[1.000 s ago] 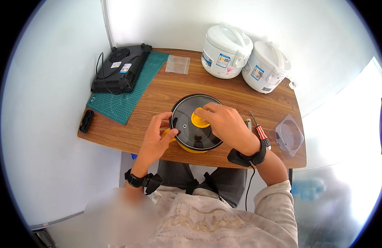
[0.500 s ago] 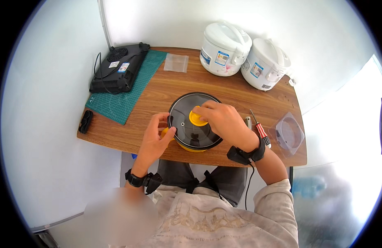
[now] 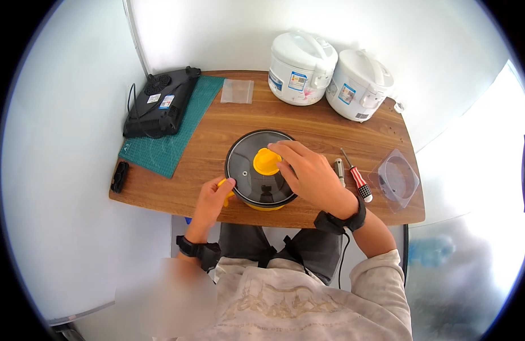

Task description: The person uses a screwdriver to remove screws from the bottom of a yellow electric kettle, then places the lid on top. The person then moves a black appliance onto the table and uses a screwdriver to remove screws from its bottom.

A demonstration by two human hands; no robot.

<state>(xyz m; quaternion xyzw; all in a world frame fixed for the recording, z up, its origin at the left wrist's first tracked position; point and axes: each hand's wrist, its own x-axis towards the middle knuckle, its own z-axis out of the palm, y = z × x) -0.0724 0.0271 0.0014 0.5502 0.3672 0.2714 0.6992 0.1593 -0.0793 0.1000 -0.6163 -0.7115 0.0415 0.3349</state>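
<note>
A round pot (image 3: 266, 208) with a yellow body stands near the table's front edge. On it lies a dark glass lid (image 3: 251, 184) with a black rim and a yellow knob (image 3: 264, 162). My left hand (image 3: 209, 200) is closed around the yellow side handle (image 3: 228, 195), its thumb up by the lid's rim. Over the lid's right side reaches my right hand (image 3: 312, 175); its fingers are apart, with the index finger and thumb at the knob's right edge. Whether they press on the knob is hard to see.
Two white rice cookers (image 3: 302, 68) stand at the back right. A red-handled screwdriver (image 3: 360, 183), a grey-handled tool (image 3: 339, 171) and a clear plastic container (image 3: 397, 179) lie right. Leftward are a black appliance (image 3: 163, 108), green cutting mat (image 3: 154, 156), clear bag (image 3: 237, 91) and black object (image 3: 120, 177).
My right fingers have shifted from over the knob to its right edge, so more of it shows. My left fingers have dropped from the lid's rim onto the handle. The view has shifted slightly.
</note>
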